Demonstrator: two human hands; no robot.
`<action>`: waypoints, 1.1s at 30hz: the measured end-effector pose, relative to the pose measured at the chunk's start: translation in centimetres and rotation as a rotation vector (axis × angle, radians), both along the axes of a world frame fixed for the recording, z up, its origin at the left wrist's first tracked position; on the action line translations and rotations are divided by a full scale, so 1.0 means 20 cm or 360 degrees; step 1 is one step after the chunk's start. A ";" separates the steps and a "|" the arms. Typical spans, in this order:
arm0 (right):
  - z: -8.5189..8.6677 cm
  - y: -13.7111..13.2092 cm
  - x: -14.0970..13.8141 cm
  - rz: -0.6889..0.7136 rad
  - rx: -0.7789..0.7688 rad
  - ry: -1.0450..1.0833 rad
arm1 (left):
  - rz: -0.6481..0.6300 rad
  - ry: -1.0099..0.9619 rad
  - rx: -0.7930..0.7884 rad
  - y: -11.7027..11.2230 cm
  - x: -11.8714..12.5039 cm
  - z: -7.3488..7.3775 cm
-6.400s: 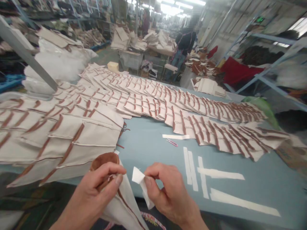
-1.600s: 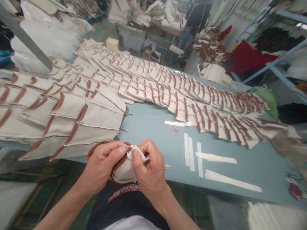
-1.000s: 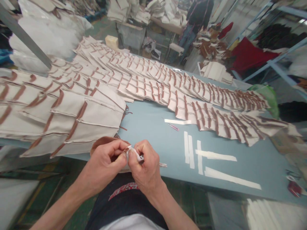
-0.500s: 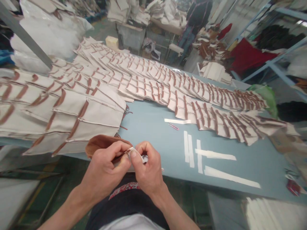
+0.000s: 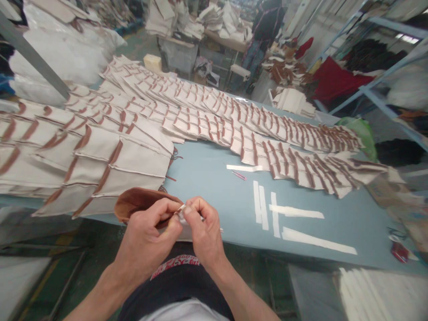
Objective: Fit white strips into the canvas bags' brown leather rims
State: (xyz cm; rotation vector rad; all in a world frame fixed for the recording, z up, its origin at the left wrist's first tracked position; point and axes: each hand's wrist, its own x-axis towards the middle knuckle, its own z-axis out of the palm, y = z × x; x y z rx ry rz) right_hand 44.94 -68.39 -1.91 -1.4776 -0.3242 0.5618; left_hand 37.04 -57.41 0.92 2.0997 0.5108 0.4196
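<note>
Both hands meet at the table's near edge over a brown fabric piece (image 5: 133, 201) with a curved outline. My left hand (image 5: 155, 227) is closed, pinching the brown fabric piece at its right end. Right against it, my right hand (image 5: 205, 227) is closed on a small white strip (image 5: 181, 208), thumb and fingertips pressed together. The strip lies at the edge of the brown fabric, mostly hidden by the fingers. To the right on the table lie several loose white strips (image 5: 302, 211) and a small pink tool (image 5: 238, 175), perhaps thread snips.
Overlapping rows of cream fabric panels with brown bands (image 5: 143, 156) cover the left and back of the blue table (image 5: 200, 167). A red object (image 5: 399, 252) sits at the right end. A person (image 5: 265, 31) stands behind, near fabric piles. Blue shelving (image 5: 381, 102) rises at right.
The right hand's fingertips have shifted slightly left, closer to the left hand, covering more of the white strip. The camera view has turned a little; the table items appear shifted left.
</note>
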 end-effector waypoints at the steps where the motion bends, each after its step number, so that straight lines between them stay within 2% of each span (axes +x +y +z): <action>1: 0.00 0.00 -0.01 0.0007 0.0017 0.0056 | -0.0015 -0.0012 0.0052 0.00 -0.01 0.00; 5: -0.02 0.00 -0.03 0.0082 -0.0011 0.0241 | -0.0100 -0.0100 0.0209 -0.02 -0.03 0.00; 11: -0.06 0.00 -0.06 -0.0076 -0.0089 0.0179 | -0.0163 -0.0060 0.0250 -0.07 -0.03 -0.02; 14: -0.06 0.00 -0.05 -0.0060 -0.0073 0.0204 | -0.0183 0.0024 -0.0030 -0.05 -0.02 -0.01; 16: -0.06 -0.01 -0.03 0.0030 -0.0057 0.0243 | -0.0199 0.0073 -0.0258 -0.01 -0.03 0.01; 19: -0.05 -0.08 0.04 0.0177 -0.0037 0.0247 | -0.0259 0.0082 -0.0520 0.07 -0.05 0.05; 21: -0.04 -0.13 0.09 0.0167 -0.0022 0.0197 | -0.0321 0.0081 -0.0628 0.12 -0.07 0.08; 24: 0.04 -0.21 0.17 0.0059 0.0054 -0.0053 | -0.0421 0.0124 -0.0650 0.16 -0.07 0.16; 26: 0.14 -0.25 0.19 0.0128 0.0124 -0.0421 | -0.0497 0.0153 -0.0603 0.15 -0.06 0.22; 30: 0.36 -0.26 0.21 0.0610 0.0113 -0.1086 | -0.0618 0.0142 -0.0504 0.09 -0.04 0.34; 33: 0.44 -0.23 0.22 0.0844 0.0041 -0.1288 | -0.0647 0.0110 -0.0390 0.07 -0.05 0.39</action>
